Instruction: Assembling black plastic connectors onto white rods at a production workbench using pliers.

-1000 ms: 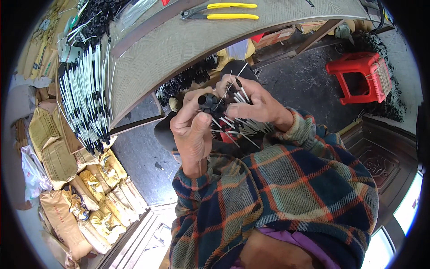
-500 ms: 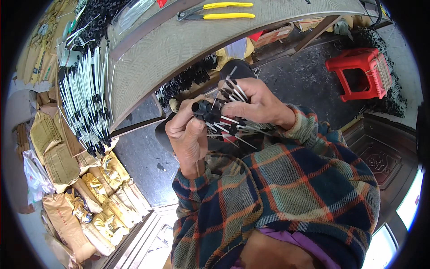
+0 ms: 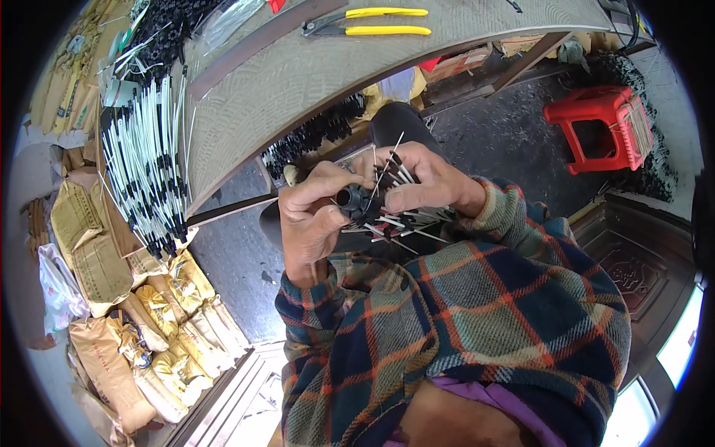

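Patterned grey worktable above, black hub held below

Across the top of the frame, the worktable (image 3: 283, 82) carries yellow-handled pliers (image 3: 387, 30). Bundled white rods with black sleeves (image 3: 141, 160) fill the upper left; a red plastic stool (image 3: 588, 104) stands at the upper right. At the frame's centre, over the lap, the left hand (image 3: 305, 220) pinches a black hollow hub (image 3: 356, 201) between thumb and fingers. Just beside it, the right hand (image 3: 432, 179) is closed around several black-tipped white rods (image 3: 402, 168), its thumb close to the hub's side.

The step in hand looks like working rod ends at the hub, though fingers hide the contact. The next move seems to call for a steady left pinch and fine right-hand alignment, with neighbouring rods kept from tangling.

The hub looks short and tubular, its round mouth open toward the camera. Pale rods splay to its lower right, some crossing; whether each is joined to it, I cannot tell.
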### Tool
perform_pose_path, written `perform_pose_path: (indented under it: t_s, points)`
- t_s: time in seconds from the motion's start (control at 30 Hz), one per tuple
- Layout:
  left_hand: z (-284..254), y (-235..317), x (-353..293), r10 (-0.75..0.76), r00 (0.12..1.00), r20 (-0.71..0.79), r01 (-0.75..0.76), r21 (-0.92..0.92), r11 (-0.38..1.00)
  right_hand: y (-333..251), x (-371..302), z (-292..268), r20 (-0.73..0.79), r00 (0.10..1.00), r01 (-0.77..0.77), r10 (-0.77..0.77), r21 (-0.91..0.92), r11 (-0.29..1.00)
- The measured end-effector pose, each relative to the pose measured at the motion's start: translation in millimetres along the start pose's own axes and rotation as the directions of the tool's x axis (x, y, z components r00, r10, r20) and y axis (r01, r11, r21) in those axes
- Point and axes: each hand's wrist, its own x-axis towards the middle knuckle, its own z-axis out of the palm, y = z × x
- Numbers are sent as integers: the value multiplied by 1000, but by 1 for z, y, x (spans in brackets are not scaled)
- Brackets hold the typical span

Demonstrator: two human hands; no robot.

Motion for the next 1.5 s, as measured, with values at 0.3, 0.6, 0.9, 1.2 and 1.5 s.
perform_pose_path:
  t_s: [0.3,0.6,0.9,1.2,1.5]
  points:
    - [-12,0,13,111,981,157,-133,140,981,-15,2,5,-74,990,-117,123,87,989]
    - [37,38,32,201,974,-103,-134,455,880,-50,-1,10,-181,913,279,-366,-378,883]
    - [35,-11,8,133,888,-440,-9,272,962,-2,4,11,-280,847,218,-451,-591,777]
    - [35,-16,17,236,798,-554,-114,246,963,1,6,14,-295,781,186,-551,-732,655]
    - [41,-13,21,267,803,-532,-111,307,945,-3,13,-2,-218,809,212,-546,-759,616]
